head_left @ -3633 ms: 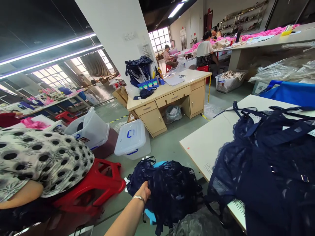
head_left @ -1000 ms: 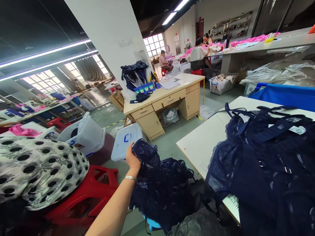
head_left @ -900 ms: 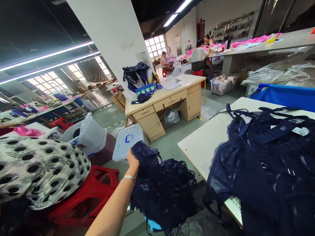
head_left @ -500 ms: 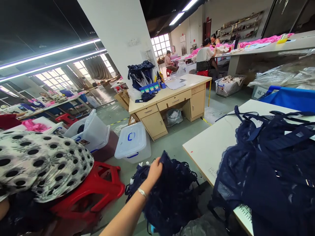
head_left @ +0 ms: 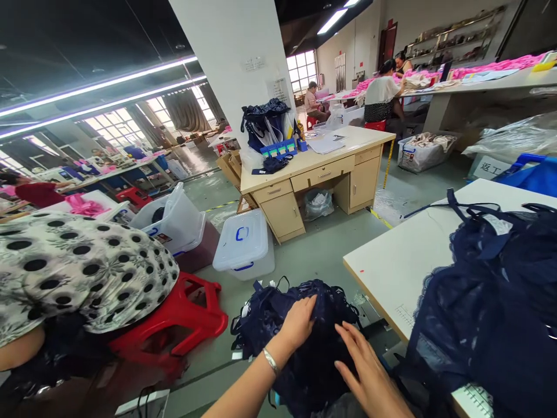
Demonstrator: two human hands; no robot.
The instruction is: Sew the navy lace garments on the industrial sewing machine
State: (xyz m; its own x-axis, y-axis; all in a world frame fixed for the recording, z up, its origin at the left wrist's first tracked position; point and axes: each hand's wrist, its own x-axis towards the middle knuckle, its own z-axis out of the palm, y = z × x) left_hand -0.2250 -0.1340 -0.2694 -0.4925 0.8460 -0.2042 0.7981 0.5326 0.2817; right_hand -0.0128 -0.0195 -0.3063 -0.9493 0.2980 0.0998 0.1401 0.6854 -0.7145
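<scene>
A heap of navy lace lingerie [head_left: 322,360] with thin straps and white tags rises low in front of me. On top of it is my left hand [head_left: 298,325], a silver bangle at the wrist, its fingers closed on a lingerie piece of the heap. Just to the right, my right hand [head_left: 363,366] is held with its fingers apart and nothing in them, at the heap's right side. More navy lace lingerie [head_left: 491,296] with straps and metal sliders lies spread over the white table [head_left: 391,273] on the right. What supports the heap is mostly hidden.
A person in a dotted top sits on a red stool [head_left: 195,307] close at left. Ahead stand a lidded clear plastic box [head_left: 243,244] and a cream desk [head_left: 322,174] bearing garments and papers. Further back, several people sit at long tables with pink cloth.
My left hand has lowered the raised navy piece onto the heap. My right hand has come into view beside it. The view has shifted, so the surroundings sit further right.
</scene>
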